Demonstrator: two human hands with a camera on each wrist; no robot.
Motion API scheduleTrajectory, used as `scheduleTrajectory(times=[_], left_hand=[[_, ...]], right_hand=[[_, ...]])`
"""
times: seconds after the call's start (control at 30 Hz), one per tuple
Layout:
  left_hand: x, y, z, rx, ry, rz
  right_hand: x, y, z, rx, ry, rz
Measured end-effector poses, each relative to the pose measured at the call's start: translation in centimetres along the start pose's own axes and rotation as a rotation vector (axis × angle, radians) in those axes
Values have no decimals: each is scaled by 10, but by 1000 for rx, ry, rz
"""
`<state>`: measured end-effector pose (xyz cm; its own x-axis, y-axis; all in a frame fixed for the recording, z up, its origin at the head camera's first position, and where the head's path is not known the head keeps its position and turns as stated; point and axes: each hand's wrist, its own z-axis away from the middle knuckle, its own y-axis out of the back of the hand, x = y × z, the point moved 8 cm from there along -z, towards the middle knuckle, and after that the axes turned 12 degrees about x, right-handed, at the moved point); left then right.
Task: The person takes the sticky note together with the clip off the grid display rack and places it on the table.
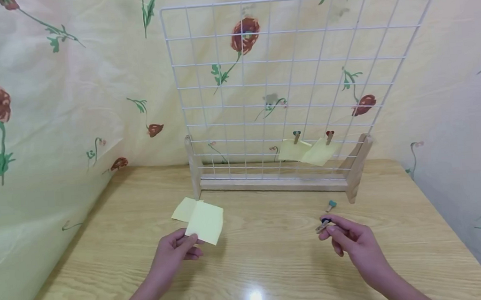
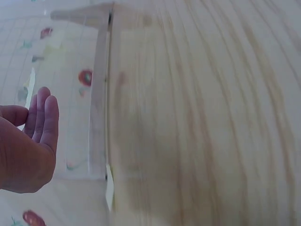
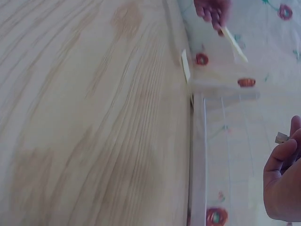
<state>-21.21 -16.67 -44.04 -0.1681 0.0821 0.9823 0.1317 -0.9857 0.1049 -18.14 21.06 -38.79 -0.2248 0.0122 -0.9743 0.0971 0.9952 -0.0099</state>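
While the left hand pinches a yellow note, the right hand grips a clothespin above open table.

Four notes (perhaps), four clips.

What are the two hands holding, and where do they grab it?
The left hand pinches a yellow sticky note by its lower left corner. The right hand pinches a small wooden clothespin near its tail end.
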Motion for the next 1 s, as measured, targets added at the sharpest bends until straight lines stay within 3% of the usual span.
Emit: scheduleTrajectory(times=[0.17,0.33,0.57,1.0], left_hand=[[-3,23,-7,67,4,-18],[-6,42,-9,92,-5,-46],[-10,66,-11,138,20,-55],[-17,71,-16,141,38,-60]], right_hand=[[8,28,-2,72,-44,26],[13,54,-1,120,-84,42],[16,76,1,168,-125,47],[24,80,-3,181,-148,-16]])
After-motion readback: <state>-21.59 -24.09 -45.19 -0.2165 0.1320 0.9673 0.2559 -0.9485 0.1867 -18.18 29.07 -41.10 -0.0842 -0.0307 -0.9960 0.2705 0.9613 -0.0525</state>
